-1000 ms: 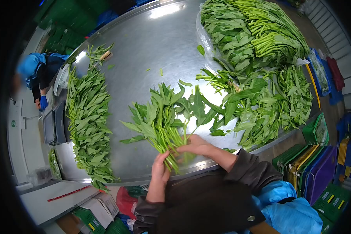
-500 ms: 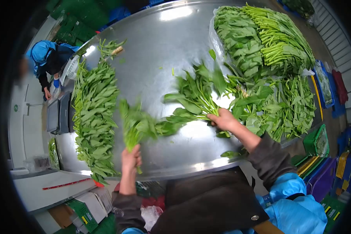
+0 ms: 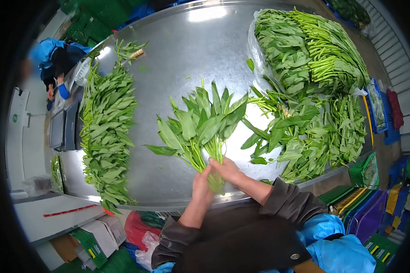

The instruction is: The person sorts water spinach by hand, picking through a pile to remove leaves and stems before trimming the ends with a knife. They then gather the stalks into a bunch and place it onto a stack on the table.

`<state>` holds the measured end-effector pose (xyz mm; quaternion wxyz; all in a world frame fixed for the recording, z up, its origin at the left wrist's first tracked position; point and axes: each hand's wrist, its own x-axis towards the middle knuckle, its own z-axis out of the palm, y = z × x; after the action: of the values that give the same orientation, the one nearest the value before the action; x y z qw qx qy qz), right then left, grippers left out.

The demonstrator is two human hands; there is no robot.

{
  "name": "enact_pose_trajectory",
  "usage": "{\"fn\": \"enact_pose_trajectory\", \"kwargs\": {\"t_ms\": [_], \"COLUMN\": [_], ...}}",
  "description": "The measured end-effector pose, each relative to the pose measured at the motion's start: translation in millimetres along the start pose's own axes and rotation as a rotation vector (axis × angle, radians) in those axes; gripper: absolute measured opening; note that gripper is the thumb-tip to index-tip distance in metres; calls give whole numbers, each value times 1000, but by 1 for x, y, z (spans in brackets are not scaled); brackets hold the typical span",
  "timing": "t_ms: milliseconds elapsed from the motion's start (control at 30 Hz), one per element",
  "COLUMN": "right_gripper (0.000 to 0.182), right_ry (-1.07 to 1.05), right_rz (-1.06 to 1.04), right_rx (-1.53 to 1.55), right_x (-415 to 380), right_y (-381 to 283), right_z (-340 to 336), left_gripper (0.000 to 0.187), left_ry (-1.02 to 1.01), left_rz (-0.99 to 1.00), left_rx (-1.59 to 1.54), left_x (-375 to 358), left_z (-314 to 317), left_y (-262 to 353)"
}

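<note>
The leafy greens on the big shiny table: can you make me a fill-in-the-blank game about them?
1. The left hand and right hand hold greens by their ____, not their leaves.
2. The long row of greens lies along the table's ____ side, across from the big pile.
3. The table's top is made of shiny ____, not wood.

Missing words: stems; left; metal.
</note>
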<state>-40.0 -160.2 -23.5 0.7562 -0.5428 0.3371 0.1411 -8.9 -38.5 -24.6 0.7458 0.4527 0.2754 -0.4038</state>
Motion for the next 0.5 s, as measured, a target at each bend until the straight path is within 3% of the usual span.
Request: {"fn": "enact_pose_trajectory", "kwargs": {"t_ms": [67, 100, 167, 267, 367, 400, 433, 500], "right_gripper": [50, 50, 62, 47, 36, 26, 26, 24], "right_ry": [97, 91, 186, 129, 229, 295, 301, 263], "right_rz": [-197, -194, -350, -311, -390, -580, -579, -889], "right_rx": [-368, -376, -954, -1227, -1207, -1132, -1130, -1052], "right_x": [-1, -5, -22, -55, -66, -61, -53, -32], "right_y": [9, 4, -24, -67, -93, -93, -93, -87], "right_z": [-4, -7, -15, -22, -24, -18, -9, 11], "left_gripper": [27, 27, 31, 35, 38, 38, 40, 42], "left_ry": [-56, -52, -162, -296, -308, -311, -273, -234], "left_rz": [3, 4, -17, 26, 48, 48, 64, 77], "left_rx": [-30, -39, -71, -78, -36, -34, -8, 32], "left_x": [-8, -7, -3, -8, -7, -7, -6, -6], "left_z": [5, 3, -1, 13, 15, 17, 19, 20], "left_y": [-3, -4, -5, -1, -1, -2, -3, -6]}}
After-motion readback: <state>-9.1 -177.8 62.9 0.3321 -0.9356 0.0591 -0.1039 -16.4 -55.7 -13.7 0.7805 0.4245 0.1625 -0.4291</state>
